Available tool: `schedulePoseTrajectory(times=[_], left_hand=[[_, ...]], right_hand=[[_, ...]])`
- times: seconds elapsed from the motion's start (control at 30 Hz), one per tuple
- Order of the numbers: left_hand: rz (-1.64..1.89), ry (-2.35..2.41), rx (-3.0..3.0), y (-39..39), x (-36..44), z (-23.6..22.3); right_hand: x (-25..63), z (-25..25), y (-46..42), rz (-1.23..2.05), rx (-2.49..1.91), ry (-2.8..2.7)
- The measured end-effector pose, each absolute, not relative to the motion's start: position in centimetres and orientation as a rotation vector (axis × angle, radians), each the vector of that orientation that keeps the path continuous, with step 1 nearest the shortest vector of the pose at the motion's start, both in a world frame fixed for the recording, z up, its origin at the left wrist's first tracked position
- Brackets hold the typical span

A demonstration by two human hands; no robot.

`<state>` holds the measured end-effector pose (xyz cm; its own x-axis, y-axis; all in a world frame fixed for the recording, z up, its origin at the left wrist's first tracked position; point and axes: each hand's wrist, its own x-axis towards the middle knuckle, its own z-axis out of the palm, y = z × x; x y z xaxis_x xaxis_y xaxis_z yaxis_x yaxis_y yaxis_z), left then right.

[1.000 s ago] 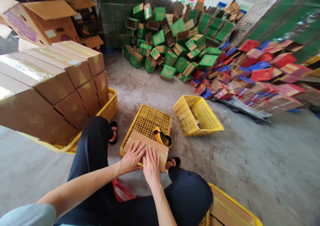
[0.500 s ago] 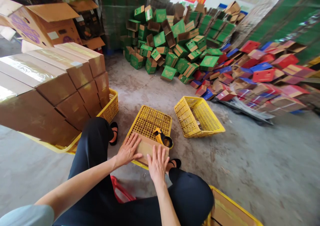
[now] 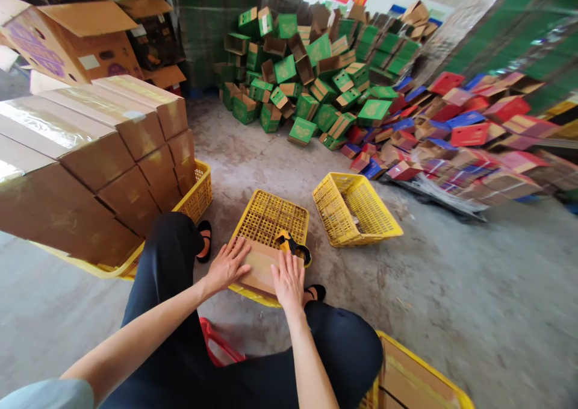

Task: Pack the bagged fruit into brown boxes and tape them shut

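A brown cardboard box (image 3: 261, 268) lies on an upturned yellow plastic crate (image 3: 275, 211) between my knees. My left hand (image 3: 228, 264) rests flat on the left end of the box, fingers apart. On its right end lies my right hand (image 3: 289, 279), palm down with the fingers stretched forward. Just behind the box, on the crate, sits a yellow and black tape dispenser (image 3: 292, 246). Neither hand is wrapped around anything.
At left, taped cardboard boxes (image 3: 130, 180) are stacked in a yellow crate (image 3: 203, 186). Another yellow basket (image 3: 354, 210) stands ahead to the right. Bottom right, a crate (image 3: 422, 355) holds cardboard. Piles of green boxes (image 3: 302, 130) and red-blue boxes (image 3: 469, 135) fill the background.
My hands have moved slightly apart along the box, the right one outward to the right end. The box and tape dispenser stay in place; the view has shifted a little.
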<state>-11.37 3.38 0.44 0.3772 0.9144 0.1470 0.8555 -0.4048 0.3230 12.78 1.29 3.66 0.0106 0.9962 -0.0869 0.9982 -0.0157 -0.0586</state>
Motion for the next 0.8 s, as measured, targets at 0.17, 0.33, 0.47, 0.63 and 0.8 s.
schedulePoseTrajectory(times=[0.17, 0.33, 0.47, 0.63, 0.8], left_hand=[[0.451, 1.668, 2.425, 3.8, -11.5, 0.5], [0.463, 1.556, 2.524, 2.4, -9.4, 0.3], [0.395, 1.369, 2.605, 1.0, -6.4, 0.1], [0.334, 1.287, 2.626, 1.0, -5.1, 0.0], [0.299, 1.211, 2.618, 1.7, -6.3, -0.1]], right_hand=[[16.2, 1.7, 0.4, -0.186, 2.407, 2.041], [15.8, 0.1, 0.2, -0.161, 2.536, 2.035], [14.8, 1.3, -0.2, -0.148, 2.495, 1.975], [12.0, 2.5, -2.1, -0.120, 2.347, 2.053], [9.5, 2.6, -4.9, -0.131, 2.247, 2.194]])
